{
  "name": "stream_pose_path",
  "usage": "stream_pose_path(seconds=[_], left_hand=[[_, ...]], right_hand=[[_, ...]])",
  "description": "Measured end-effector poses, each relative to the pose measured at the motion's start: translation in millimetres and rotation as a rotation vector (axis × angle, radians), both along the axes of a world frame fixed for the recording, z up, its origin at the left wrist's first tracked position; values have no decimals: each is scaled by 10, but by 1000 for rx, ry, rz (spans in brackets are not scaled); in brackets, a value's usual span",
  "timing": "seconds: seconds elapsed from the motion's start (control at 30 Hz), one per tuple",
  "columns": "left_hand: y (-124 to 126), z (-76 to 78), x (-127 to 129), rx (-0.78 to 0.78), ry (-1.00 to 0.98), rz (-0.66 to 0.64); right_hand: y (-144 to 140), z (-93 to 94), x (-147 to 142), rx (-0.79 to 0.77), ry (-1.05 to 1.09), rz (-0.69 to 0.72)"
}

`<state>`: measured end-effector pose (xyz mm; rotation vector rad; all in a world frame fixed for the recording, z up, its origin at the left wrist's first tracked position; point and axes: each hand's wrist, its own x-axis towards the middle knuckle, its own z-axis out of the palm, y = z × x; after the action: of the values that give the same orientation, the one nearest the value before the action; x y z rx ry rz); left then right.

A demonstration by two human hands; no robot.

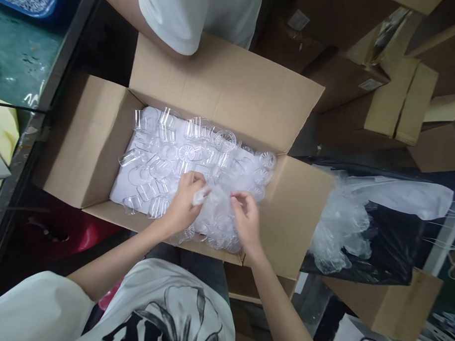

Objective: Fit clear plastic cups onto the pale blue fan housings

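An open cardboard box [293, 212] stands in front of me, with many small clear plastic cups [160, 165] lying on white paper inside. Over the right half of the box is a thin clear plastic bag [218, 202]. My left hand [185, 201] is closed on the left side of this bag, with a bunched piece showing at the fingers. At the bag's right edge, my right hand [247, 218] has its thumb and forefinger pinched on the film. Several wheel-patterned clear pieces [267, 159] lie along the box's right wall.
Another person's white sleeve [173, 19] is beyond the box's far flap. Crumpled clear bags [333, 234] lie on black plastic to the right. Cardboard cartons [394, 101] are stacked at the upper right. A green worktop [22, 59] with a blue bin [54, 5] borders the left.
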<state>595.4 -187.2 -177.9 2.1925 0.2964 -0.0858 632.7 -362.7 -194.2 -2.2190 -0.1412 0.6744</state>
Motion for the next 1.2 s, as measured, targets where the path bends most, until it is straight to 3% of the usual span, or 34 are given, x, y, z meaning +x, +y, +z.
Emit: stream_pose_path(seconds=[0.1,0.23,0.37,0.47,0.53,0.67,0.73,0.87,1.07,1.13,1.2], left_hand=[[158,47,-17,68,7,90],[310,92,15,73,162,160],[281,124,38,-84,333,3],[292,177,15,-210,296,-73],[385,223,-10,-284,279,-26],[706,285,-60,-635,424,32],[832,289,-84,-689,437,46],[794,334,-106,-658,367,-22],[191,506,-10,-502,310,-399],[64,483,23,-397,274,-371],[56,429,36,-266,197,-288]], right_hand=[[-37,-9,-91,-175,8,164],[5,-96,-211,-373,18,401],[97,-225,-261,-434,33,527],[63,-251,-228,-405,49,552],[-18,-235,-171,-360,49,528],[-240,-153,-12,-236,20,379],[-332,-85,57,-159,-5,291],[-359,124,108,-64,-75,151],[-13,537,75,273,-41,89],[93,612,53,419,6,81],[143,601,0,492,31,-15]])
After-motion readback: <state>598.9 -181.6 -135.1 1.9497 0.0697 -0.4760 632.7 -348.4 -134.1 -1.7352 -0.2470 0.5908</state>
